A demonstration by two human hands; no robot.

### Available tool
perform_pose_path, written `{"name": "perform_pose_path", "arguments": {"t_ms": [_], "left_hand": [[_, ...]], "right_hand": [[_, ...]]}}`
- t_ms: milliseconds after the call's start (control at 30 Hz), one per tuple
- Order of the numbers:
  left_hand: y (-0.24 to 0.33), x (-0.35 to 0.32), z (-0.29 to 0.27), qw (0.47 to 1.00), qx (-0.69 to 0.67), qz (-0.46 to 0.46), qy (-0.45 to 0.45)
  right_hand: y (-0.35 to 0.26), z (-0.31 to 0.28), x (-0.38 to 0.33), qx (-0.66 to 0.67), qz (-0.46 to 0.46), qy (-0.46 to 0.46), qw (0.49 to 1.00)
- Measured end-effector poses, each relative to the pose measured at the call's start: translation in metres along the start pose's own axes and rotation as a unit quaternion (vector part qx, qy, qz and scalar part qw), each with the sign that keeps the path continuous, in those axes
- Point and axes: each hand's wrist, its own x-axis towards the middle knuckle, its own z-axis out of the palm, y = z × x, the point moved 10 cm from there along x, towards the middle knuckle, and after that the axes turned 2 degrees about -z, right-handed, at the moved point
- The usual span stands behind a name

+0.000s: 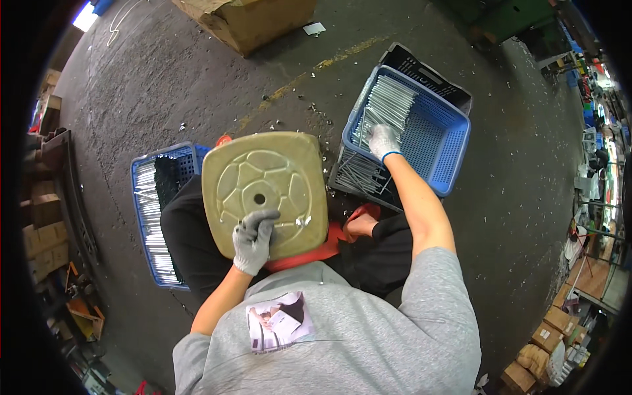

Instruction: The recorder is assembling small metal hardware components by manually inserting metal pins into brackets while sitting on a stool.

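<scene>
My left hand (252,242), in a white glove with grey fingertips, rests over the near part of a yellowish square stool top (296,171) with a raised ball pattern and a centre hole. Its fingers are curled together; whatever they may hold is hidden. A small shiny bit (303,222) lies on the stool top to its right. Farther right, my gloved right hand (384,141) reaches into a blue plastic basket (454,148). Its fingers close at the near end of a stack of thin silvery metal rods (390,100); the fingertips are partly hidden.
Beneath the blue basket is a black crate (421,72) with more rods (361,172) at its near side. Another blue basket (136,197) of rods stands left of my leg. A cardboard box (253,23) sits ahead, and small metal scraps (279,122) dot the floor.
</scene>
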Motion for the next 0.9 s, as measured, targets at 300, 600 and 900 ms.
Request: {"name": "perform_pose_path", "arguments": {"t_ms": [300, 600, 900], "left_hand": [[0.009, -0.002, -0.003, 0.997, 0.062, 0.051, -0.003], [0.004, -0.004, 0.003, 0.993, 0.053, 0.106, -0.022], [0.000, -0.004, 0.000, 0.995, 0.053, 0.089, -0.007]], "right_hand": [[0.054, 0.067, 0.060, 0.051, 0.176, 0.012, 0.983], [0.078, 0.082, 0.080, 0.040, 0.268, -0.014, 0.962], [0.060, 0.077, 0.089, -0.074, 0.083, -0.140, 0.984]]}}
